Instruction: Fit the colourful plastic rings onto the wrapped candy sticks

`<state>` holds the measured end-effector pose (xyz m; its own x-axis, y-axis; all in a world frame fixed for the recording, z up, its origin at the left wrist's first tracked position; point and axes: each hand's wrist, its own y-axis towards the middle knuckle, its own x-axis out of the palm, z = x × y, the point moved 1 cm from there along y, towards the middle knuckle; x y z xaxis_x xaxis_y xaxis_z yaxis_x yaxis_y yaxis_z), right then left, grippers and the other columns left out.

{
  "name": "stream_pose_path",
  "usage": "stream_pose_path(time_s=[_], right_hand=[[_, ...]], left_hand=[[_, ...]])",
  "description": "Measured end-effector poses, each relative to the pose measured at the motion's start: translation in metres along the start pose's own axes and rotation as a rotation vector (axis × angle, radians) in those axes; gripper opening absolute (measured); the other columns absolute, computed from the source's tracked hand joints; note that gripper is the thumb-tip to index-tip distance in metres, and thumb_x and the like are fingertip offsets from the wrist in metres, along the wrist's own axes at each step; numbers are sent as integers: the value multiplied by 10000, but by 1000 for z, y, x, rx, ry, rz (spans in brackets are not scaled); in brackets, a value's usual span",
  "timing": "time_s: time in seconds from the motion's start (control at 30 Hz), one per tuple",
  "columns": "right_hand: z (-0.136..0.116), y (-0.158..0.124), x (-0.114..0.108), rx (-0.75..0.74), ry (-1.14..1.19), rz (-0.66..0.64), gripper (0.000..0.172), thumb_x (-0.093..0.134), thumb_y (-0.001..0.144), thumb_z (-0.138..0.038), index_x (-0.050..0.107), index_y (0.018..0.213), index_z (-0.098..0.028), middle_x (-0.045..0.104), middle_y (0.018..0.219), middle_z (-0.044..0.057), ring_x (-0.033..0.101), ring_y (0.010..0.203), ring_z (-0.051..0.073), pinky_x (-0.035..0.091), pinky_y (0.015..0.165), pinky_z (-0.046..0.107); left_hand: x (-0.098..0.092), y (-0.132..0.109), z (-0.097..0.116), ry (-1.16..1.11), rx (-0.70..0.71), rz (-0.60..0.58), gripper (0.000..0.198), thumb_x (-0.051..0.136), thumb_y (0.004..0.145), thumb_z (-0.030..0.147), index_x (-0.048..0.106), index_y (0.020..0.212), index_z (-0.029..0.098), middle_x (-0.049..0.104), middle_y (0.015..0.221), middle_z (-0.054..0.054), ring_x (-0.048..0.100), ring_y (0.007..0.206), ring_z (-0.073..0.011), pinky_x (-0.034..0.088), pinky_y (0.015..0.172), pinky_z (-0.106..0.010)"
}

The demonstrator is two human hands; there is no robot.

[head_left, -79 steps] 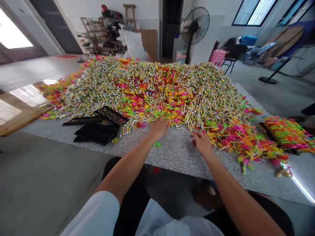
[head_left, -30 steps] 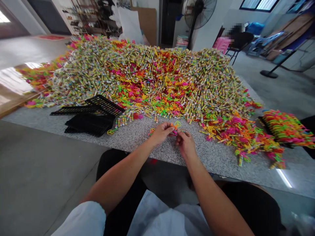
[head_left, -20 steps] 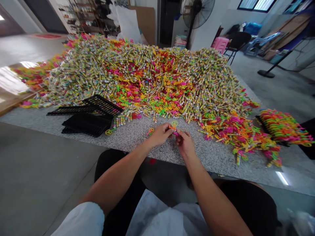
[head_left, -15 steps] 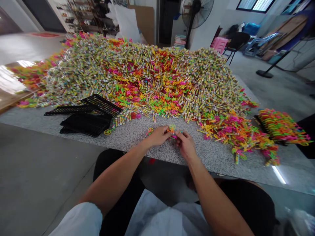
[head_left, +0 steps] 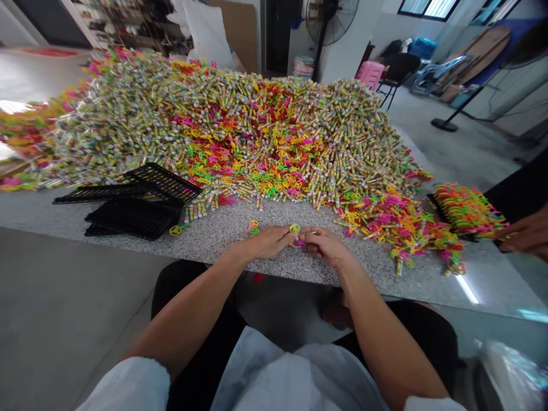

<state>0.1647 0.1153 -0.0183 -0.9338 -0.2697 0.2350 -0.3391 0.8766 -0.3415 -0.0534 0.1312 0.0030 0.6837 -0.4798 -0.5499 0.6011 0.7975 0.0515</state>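
My left hand and my right hand meet over the speckled stone table, fingers pinched together on small neon plastic pieces, one with a yellow-green ring and a pink part. Behind them rises a huge heap of small printed tubes and neon plastic rings. A loose ring piece lies just left of my left hand.
Black plastic mesh trays lie at the left. A spread of neon pieces reaches a filled tray at the right, where another person's hand rests. A standing fan and chairs stand behind.
My hands came back from the heap's edge and closed together on small neon pieces near the table's front. Another person's hand has come into view at the right.
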Motion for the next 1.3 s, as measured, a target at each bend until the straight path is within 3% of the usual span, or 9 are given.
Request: stream_pose_path(time_s=[0.2,0.33,0.6,0.9,1.1,1.3], right_hand=[[-4,-8,0,96,5,-49,303,856,686,-378,654,767,-167,460,555,-86,290,422,38,172,353,176],[-2,-10,2,95,99,16,307,863,669,-341,613,715,-168,457,566,-86,263,417,29,155,348,178],[3,-21,1,101,234,74,294,874,629,-286,616,698,-163,431,570,-87,233,436,25,155,356,173],[4,-27,4,69,262,160,308,868,610,-300,607,708,-170,455,576,-74,268,450,40,180,377,200],[3,-31,3,49,166,131,323,805,687,-368,532,685,-197,427,571,-85,316,473,53,230,406,198],[3,-31,-3,37,26,171,197,767,764,-325,624,754,-189,535,565,-70,427,467,70,271,397,182]], left_hand=[[7,3,-1,185,6,-28,356,458,998,494,656,874,225,629,743,-46,571,673,-200,402,686,-299],[13,6,-1,213,16,3,353,455,1006,465,649,847,216,600,691,-31,529,613,-177,385,663,-297],[23,6,8,345,112,-10,360,410,1034,462,663,935,226,653,779,-39,594,698,-185,402,686,-287],[31,6,14,540,147,29,383,374,1059,452,652,1061,188,721,902,-72,679,820,-200,466,756,-299],[37,12,7,602,102,48,390,390,1044,469,657,1030,185,713,844,-80,671,763,-212,464,725,-306],[31,12,7,600,67,-41,394,379,1044,504,628,1020,199,701,852,-70,670,781,-212,452,711,-304]])
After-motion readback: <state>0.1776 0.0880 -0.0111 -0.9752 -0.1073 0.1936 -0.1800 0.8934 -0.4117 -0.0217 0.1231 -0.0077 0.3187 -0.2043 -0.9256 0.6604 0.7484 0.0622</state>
